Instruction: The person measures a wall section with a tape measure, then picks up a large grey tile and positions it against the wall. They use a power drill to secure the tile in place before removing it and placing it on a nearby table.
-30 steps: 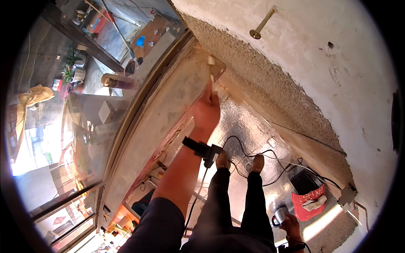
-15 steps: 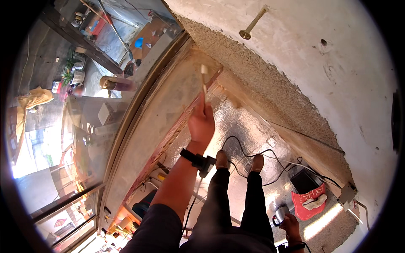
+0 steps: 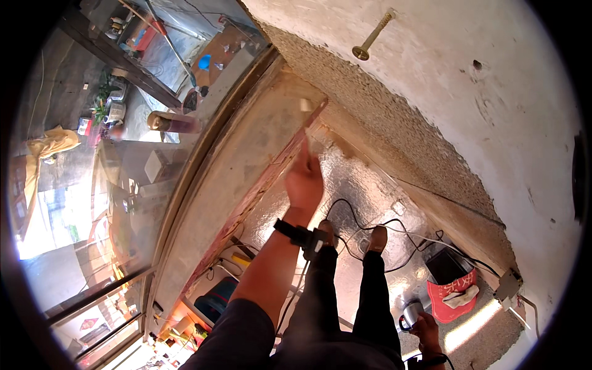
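My left hand (image 3: 304, 184) is stretched out over the near corner of the sill, its fingers closed round the thin handle of a small brush. The pale brush head (image 3: 306, 106) is blurred by motion and shows above the brown window sill (image 3: 259, 129), close to its end; whether it touches the surface I cannot tell. Low at the right, my right hand (image 3: 427, 329) grips a shiny metal mug (image 3: 412, 312) with a dark rim, beside my leg. What is inside the mug cannot be made out.
A window frame (image 3: 213, 111) runs along the left. A bolt (image 3: 373, 37) sticks out from the white wall (image 3: 431, 68). Black cables (image 3: 399, 229) loop over the shiny floor by my feet. A black bin (image 3: 445, 266) stands beside a red bag (image 3: 449, 302) with a glove on it.
My left hand with the brush has shifted right and slightly down, bringing the brush head nearer the sill's end. My right hand and the mug stay nearly where they were.
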`<control>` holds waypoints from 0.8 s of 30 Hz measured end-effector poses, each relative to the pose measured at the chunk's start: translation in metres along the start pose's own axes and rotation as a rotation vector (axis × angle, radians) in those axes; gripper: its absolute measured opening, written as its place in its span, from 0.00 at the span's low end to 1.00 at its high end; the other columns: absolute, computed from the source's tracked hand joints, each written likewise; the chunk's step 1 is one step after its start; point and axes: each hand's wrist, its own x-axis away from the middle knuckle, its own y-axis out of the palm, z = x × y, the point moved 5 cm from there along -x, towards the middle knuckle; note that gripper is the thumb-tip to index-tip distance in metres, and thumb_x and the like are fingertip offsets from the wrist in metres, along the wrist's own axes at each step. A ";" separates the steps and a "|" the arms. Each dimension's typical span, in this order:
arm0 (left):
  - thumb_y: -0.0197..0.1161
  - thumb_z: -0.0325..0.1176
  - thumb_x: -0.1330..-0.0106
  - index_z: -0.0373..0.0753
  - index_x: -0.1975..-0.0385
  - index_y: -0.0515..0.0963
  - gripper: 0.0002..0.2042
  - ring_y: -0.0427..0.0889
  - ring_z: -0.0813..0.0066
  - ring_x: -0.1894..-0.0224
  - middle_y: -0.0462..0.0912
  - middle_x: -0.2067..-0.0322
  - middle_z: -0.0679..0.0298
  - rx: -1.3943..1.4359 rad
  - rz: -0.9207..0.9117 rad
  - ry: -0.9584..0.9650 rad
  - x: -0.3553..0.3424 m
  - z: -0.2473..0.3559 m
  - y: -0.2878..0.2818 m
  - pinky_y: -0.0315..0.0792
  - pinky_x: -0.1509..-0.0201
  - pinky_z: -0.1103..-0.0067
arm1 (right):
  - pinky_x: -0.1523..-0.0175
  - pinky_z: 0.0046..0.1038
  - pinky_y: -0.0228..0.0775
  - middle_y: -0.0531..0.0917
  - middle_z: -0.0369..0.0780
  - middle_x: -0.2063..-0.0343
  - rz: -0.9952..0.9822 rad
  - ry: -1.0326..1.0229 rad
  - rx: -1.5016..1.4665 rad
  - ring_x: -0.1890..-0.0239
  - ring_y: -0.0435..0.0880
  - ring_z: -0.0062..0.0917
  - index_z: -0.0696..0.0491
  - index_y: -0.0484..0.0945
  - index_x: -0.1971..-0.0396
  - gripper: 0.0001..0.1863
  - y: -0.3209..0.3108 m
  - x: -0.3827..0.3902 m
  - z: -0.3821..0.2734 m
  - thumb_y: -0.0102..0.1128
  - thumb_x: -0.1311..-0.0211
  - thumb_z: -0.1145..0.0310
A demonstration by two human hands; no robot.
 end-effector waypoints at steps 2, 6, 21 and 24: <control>0.55 0.31 0.34 0.41 0.39 0.68 0.22 0.76 0.68 0.80 0.80 0.78 0.55 -0.055 0.016 0.055 0.008 0.003 -0.002 0.70 0.76 0.73 | 0.71 0.26 0.77 0.78 0.40 0.73 -0.018 0.010 0.016 0.75 0.78 0.23 0.58 0.72 0.51 0.17 0.000 0.000 0.002 0.55 0.37 0.67; 0.56 0.34 0.34 0.44 0.39 0.68 0.22 0.77 0.61 0.81 0.77 0.80 0.52 0.061 0.074 -0.204 -0.011 -0.021 -0.017 0.69 0.78 0.69 | 0.71 0.25 0.77 0.78 0.39 0.72 -0.040 -0.027 0.013 0.74 0.79 0.23 0.58 0.71 0.50 0.20 0.000 -0.001 0.002 0.55 0.39 0.64; 0.51 0.29 0.36 0.32 0.37 0.63 0.25 0.75 0.74 0.83 0.76 0.85 0.59 0.594 0.247 -0.416 -0.062 -0.013 0.045 0.68 0.78 0.74 | 0.71 0.26 0.75 0.78 0.38 0.78 -0.004 0.039 -0.005 0.79 0.78 0.22 0.58 0.71 0.49 0.20 -0.002 -0.003 0.006 0.54 0.41 0.68; 0.51 0.29 0.36 0.33 0.36 0.62 0.26 0.75 0.73 0.84 0.77 0.85 0.60 0.703 0.201 -0.439 -0.069 0.005 0.057 0.69 0.79 0.75 | 0.71 0.26 0.75 0.77 0.38 0.79 0.017 0.050 -0.009 0.79 0.78 0.22 0.57 0.71 0.49 0.19 -0.005 -0.001 0.010 0.54 0.40 0.68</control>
